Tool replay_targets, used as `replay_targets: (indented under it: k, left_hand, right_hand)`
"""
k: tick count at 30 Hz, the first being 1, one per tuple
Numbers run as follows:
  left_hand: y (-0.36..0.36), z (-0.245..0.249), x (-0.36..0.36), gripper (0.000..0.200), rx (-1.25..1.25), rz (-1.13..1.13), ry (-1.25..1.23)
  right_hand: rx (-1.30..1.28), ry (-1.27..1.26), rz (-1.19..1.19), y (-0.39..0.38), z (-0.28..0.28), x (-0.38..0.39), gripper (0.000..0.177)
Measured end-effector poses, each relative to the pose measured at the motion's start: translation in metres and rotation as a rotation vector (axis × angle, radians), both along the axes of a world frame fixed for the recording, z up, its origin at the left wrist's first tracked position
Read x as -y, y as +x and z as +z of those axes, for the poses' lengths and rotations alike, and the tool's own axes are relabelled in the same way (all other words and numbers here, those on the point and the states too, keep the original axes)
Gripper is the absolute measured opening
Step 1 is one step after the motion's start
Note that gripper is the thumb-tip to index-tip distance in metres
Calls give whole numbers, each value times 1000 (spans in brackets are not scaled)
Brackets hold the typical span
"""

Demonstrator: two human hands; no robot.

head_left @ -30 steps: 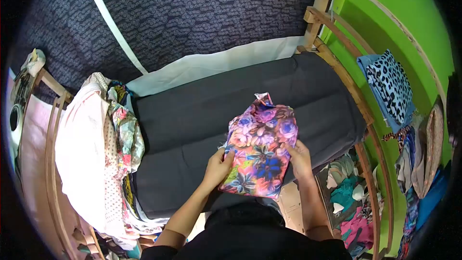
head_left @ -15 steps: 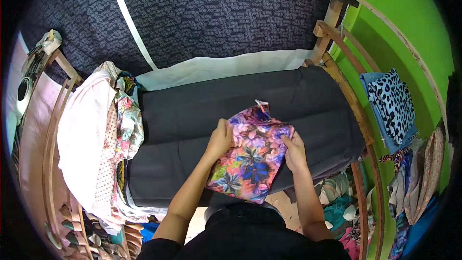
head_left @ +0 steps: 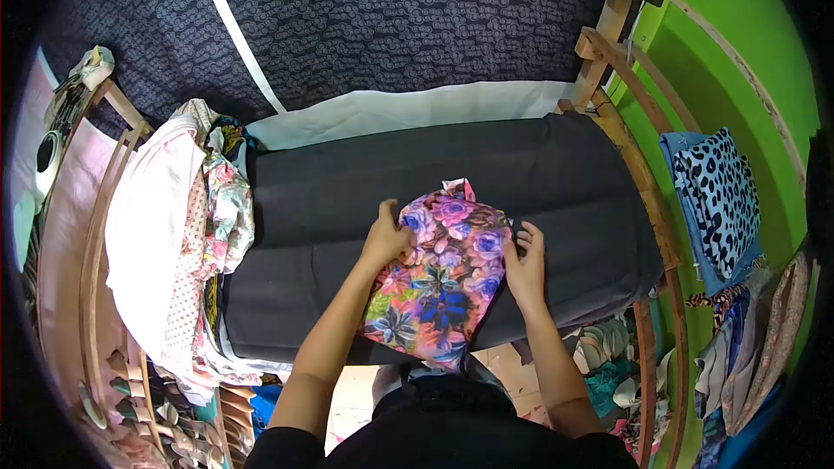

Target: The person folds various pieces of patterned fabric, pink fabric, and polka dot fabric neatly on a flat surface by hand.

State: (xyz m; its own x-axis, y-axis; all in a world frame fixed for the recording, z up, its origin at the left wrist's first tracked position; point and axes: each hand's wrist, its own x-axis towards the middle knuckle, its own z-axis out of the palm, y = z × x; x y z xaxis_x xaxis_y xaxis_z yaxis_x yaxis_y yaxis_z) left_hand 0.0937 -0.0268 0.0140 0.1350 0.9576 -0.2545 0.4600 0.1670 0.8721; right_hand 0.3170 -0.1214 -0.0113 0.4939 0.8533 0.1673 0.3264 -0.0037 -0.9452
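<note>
A purple, pink and blue floral cloth [head_left: 443, 282] lies on the black padded surface [head_left: 304, 200], its lower end hanging near the front edge. A small white and pink piece sticks out at its top. At the cloth's upper left edge, my left hand [head_left: 385, 239] has its fingers apart, the thumb side touching the fabric. My right hand [head_left: 526, 265] is beside the upper right edge with fingers parted and slightly curled, gripping nothing that shows.
Light and floral garments [head_left: 156, 243] are piled at the left end. A wooden rail [head_left: 638, 178] borders the right end. Beyond it, a folded spotted cloth [head_left: 717, 200] sits on blue fabric by the green wall [head_left: 730, 43]. Patterned dark fabric [head_left: 417, 26] hangs behind.
Both hands have loosened from the floral cloth and their fingers have spread. The cloth now rests lower and flatter on the black surface, its top rounded. The view has shifted slightly.
</note>
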Motion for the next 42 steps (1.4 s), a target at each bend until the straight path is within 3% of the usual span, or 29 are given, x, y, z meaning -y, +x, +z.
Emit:
replay_targets:
  k: [2, 5, 7, 9, 10, 13, 14, 15, 17, 21, 23, 25, 26, 30, 33, 34, 37, 41, 42]
  left_hand:
    - [6, 8, -12, 63, -65, -14, -65]
    - [7, -35, -48, 69, -204, -169, 230]
    - [10, -23, -48, 70, 63, -197, 29]
    - [14, 27, -28, 69, 414, -231, -253]
    - [10, 30, -24, 65, 358, -257, -143]
    - [6, 54, 7, 61, 166, -328, 409]
    - [8, 68, 19, 64, 179, -319, 354]
    - [9, 78, 30, 65, 160, -327, 369]
    - [12, 83, 41, 65, 236, -385, 352]
    - [8, 90, 54, 64, 152, -430, 618]
    - [2, 95, 59, 64, 234, -396, 461]
    - [-5, 93, 62, 64, 269, -357, 333]
    - [-8, 83, 59, 62, 253, -361, 452]
    - [-6, 91, 60, 56, 506, -300, 265]
    - [-3, 75, 35, 54, 131, -251, 360]
    - [-3, 54, 22, 54, 93, -216, 362]
    - [-11, 8, 5, 59, -415, -101, 638]
    - [-22, 2, 10, 61, -68, -209, 220]
    - [-26, -7, 8, 58, -55, -256, 235]
  right_hand:
    - [-144, -70, 2, -5, -11, -8, 53]
    - [-347, -65, 103, -12, -7, -13, 57]
    - [-433, -30, 166, -16, 8, -6, 59]
    - [-469, 44, 203, -15, 19, -1, 61]
    - [-454, 74, 234, -11, 17, 3, 57]
    - [296, 97, 86, 2, 33, 16, 56]
    - [566, 210, -52, 2, 53, 18, 58]
    - [667, 262, -76, 2, 76, 17, 61]
    - [686, 328, 348, 11, 112, 5, 67]
    - [602, -6, 1076, 10, 120, -38, 74]
    - [596, -301, 1211, 2, 127, -46, 65]
    - [427, -387, 1313, -1, 127, -47, 57]
    - [337, -436, 1358, -1, 125, -47, 53]
    - [1, -551, 1515, 3, 126, -56, 45]
    - [-126, -606, 1274, 7, 111, -70, 50]
    - [48, -635, 1126, 7, 102, -77, 54]
    - [500, -251, 684, 27, 50, -83, 56]
    - [300, -184, 414, 38, 41, -39, 58]
    - [315, -197, 350, 39, 40, -22, 59]
